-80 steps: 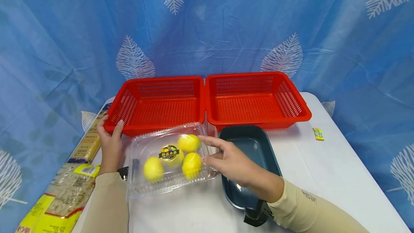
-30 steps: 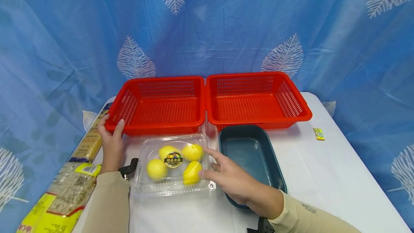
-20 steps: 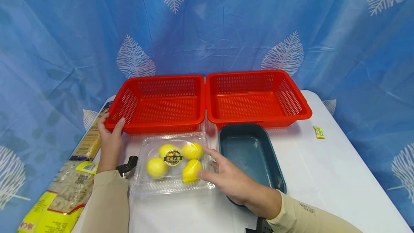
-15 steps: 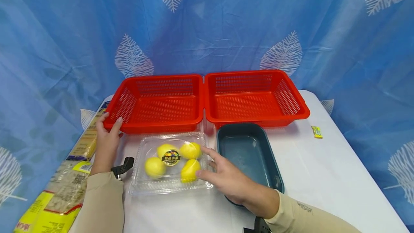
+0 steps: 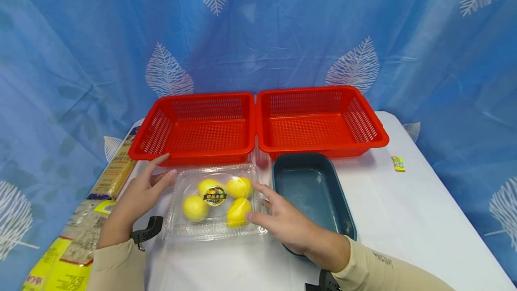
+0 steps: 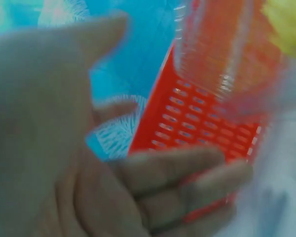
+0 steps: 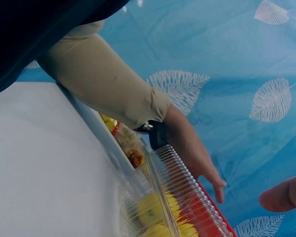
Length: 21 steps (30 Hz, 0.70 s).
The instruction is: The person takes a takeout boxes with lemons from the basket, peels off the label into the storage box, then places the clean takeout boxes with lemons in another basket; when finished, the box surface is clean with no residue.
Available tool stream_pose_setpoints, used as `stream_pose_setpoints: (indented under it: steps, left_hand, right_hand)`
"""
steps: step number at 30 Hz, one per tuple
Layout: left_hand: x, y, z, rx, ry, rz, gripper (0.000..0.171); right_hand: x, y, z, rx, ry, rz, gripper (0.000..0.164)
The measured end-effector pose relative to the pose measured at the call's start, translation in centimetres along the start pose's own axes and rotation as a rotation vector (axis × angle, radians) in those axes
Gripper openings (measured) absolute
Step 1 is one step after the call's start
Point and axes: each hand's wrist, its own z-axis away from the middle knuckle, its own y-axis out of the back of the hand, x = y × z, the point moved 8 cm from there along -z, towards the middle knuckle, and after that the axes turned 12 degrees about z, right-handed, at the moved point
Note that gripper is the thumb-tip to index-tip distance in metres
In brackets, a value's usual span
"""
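Note:
A clear plastic clamshell box (image 5: 216, 230) of several lemons (image 5: 195, 208) lies in front of the red baskets, a round black label (image 5: 215, 196) on its lid. My right hand (image 5: 286, 223) grips the box's right side, index finger and thumb over the edge and the other fingers mostly hidden. At the box's left, my left hand (image 5: 135, 201) holds nothing; its fingers are spread, the fingertips between the box and the left red basket (image 5: 194, 160). The left wrist view shows these loose fingers (image 6: 172, 192), blurred, before the basket's slotted wall.
A second red basket (image 5: 323, 152) stands beside the first. The dark blue tub (image 5: 311, 201) sits right of the box, partly under my right arm. Yellow-labelled packets (image 5: 74, 250) and a noodle pack (image 5: 113, 176) line the left table edge. A small yellow sachet (image 5: 398, 164) lies far right.
The box came down from a tilted, raised position to lie flat, my right hand staying at its side. My left hand let go of the left basket's corner and moved toward the box.

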Motion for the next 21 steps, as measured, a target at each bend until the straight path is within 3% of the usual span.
stream_pose_setpoints:
  steps: [5,11,14,21]
  left_hand:
    - [-0.5,-2.1,0.8,-0.148,-0.148,0.136,0.069]
    - [-1.9,-4.0,1.4,-0.331,-0.145,0.293,0.077]
    - [-2.2,-4.4,1.5,-0.366,-0.135,0.358,0.081]
    - [-2.4,-4.8,1.7,-0.367,-0.135,0.416,0.092]
  right_hand:
    - [0.1,0.0,-0.1,-0.005,-0.005,-0.018,0.077]
    - [0.1,0.0,-0.1,-0.008,-0.011,-0.014,0.077]
    - [0.1,0.0,-0.1,-0.012,-0.011,-0.007,0.077]
    - [0.0,-0.1,-0.1,-0.019,-0.004,0.0,0.077]
